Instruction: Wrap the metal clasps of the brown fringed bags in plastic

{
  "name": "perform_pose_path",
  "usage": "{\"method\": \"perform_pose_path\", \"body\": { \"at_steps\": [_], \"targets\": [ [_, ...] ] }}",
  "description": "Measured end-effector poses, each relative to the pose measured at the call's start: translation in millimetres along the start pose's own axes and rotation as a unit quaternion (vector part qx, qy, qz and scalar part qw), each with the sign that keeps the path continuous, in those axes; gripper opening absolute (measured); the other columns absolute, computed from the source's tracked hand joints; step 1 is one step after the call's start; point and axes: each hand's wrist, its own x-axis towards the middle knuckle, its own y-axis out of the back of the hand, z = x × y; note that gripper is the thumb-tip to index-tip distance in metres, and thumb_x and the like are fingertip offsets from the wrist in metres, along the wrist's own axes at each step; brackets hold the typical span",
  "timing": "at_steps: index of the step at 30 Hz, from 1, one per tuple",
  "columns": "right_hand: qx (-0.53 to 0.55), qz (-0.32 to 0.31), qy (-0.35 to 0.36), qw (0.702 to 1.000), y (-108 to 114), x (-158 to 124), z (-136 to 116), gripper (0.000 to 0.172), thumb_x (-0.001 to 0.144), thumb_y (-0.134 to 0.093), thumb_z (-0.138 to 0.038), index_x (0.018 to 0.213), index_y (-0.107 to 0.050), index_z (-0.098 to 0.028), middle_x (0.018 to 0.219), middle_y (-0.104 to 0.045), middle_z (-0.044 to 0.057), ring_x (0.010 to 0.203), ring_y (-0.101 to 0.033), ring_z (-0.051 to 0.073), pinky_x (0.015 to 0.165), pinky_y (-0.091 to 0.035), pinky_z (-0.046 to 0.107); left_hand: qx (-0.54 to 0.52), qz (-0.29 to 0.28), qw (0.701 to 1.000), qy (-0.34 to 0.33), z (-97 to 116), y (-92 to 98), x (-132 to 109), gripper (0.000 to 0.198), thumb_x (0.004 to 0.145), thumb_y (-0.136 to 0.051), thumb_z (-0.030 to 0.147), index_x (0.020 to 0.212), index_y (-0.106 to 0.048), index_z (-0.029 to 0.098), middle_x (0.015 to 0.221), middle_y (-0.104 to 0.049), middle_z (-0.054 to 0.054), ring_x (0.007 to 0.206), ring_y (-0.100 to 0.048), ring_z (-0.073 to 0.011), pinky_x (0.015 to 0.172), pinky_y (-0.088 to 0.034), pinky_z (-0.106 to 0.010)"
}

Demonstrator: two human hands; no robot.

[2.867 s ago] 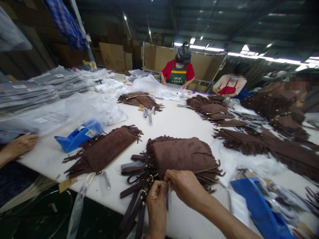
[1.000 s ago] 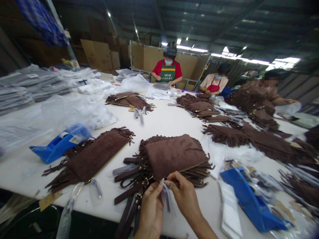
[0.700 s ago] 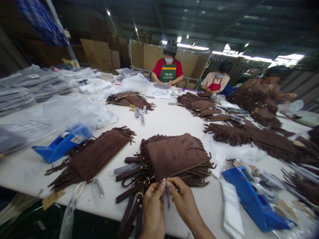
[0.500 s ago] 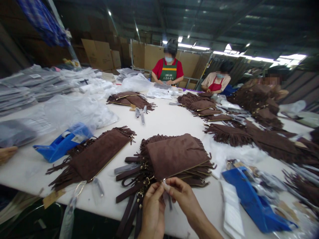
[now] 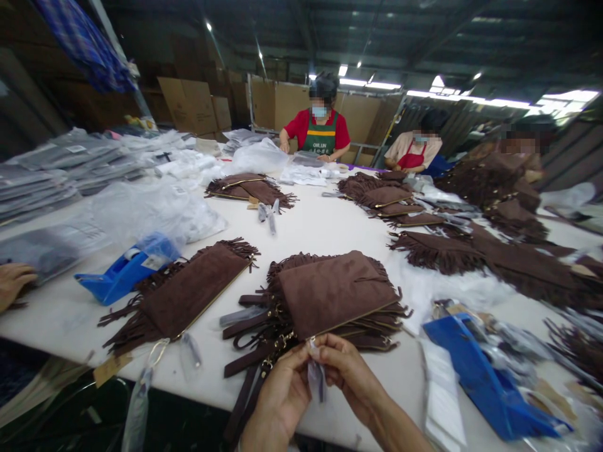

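Note:
A stack of brown suede-like fringed pouches lies in front of me, the top pouch [image 5: 336,292] flat with its gold zipper edge facing me. At its near corner a zipper pull wrapped in clear plastic [image 5: 317,382] hangs down. My left hand [image 5: 282,392] pinches the top of this wrapped pull from the left. From the right, my right hand [image 5: 346,367] closes its fingertips on the same spot. Brown straps with gold clasps [image 5: 247,361] spread left of the stack, beside my left hand. Another fringed pouch [image 5: 198,289] lies farther left, its wrapped pull [image 5: 191,351] near the table edge.
Blue tape dispensers stand at left [image 5: 127,267] and right [image 5: 485,376]. White sheets [image 5: 443,395] lie right of my hands. More pouches [image 5: 405,204] and bagged goods [image 5: 75,157] cover the table's sides. Co-workers sit opposite; another person's hand [image 5: 14,282] is at the left edge.
My hands stay at the zipper pull, with the fingers slightly shifted and more of the wrapped piece showing below. The other person's hand at the left edge has come farther into view.

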Motion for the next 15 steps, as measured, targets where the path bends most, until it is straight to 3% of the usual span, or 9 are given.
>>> {"method": "perform_pose_path", "body": {
  "at_steps": [5, 9, 12, 15],
  "targets": [
    [-0.04, 0.027, 0.051, 0.998, -1.4, 0.0, 3.6, 0.023, 0.069, -0.072, -0.032, 0.08, -0.063, -0.014, 0.058, -0.05, -0.005, 0.048, -0.035, 0.006, 0.046, -0.028, 0.019, 0.023, -0.028, 0.999, -0.006, 3.1, -5.3, -3.6, 0.016, 0.066, -0.076, 0.02, 0.078, -0.069, 0.012, 0.068, -0.068, -0.006, 0.059, -0.06, -0.0182, 0.058, -0.047, -0.031],
    [-0.106, 0.086, 0.118, 0.984, -3.5, 0.3, 13.1, 0.026, 0.071, -0.072, -0.038, 0.081, -0.066, -0.015, 0.06, -0.054, -0.003, 0.053, -0.041, 0.009, 0.048, -0.032, 0.02, 0.03, 0.027, 0.995, -0.086, -6.5, -7.6, -5.2, 0.015, 0.066, -0.075, 0.019, 0.079, -0.069, 0.012, 0.074, -0.068, -0.005, 0.064, -0.061, -0.0152, 0.061, -0.045, -0.025],
    [-0.15, 0.108, 0.166, 0.969, -2.7, -1.2, 20.3, 0.024, 0.077, -0.069, -0.039, 0.086, -0.068, -0.017, 0.074, -0.063, 0.001, 0.066, -0.052, 0.013, 0.059, -0.041, 0.023, 0.041, 0.064, 0.989, -0.13, -13.0, -9.7, -7.1, 0.012, 0.069, -0.073, 0.02, 0.078, -0.068, 0.013, 0.076, -0.067, -0.004, 0.066, -0.059, -0.0127, 0.06, -0.043, -0.022],
    [-0.214, 0.119, 0.234, 0.941, -0.1, -4.0, 26.2, 0.021, 0.083, -0.063, -0.037, 0.092, -0.069, -0.02, 0.088, -0.066, 0.004, 0.082, -0.058, 0.018, 0.073, -0.045, 0.026, 0.058, 0.064, 0.987, -0.135, -12.5, -12.5, -9.1, 0.012, 0.07, -0.073, 0.021, 0.078, -0.068, 0.013, 0.081, -0.068, -0.006, 0.069, -0.059, -0.0127, 0.062, -0.043, -0.022]
  ]
}}
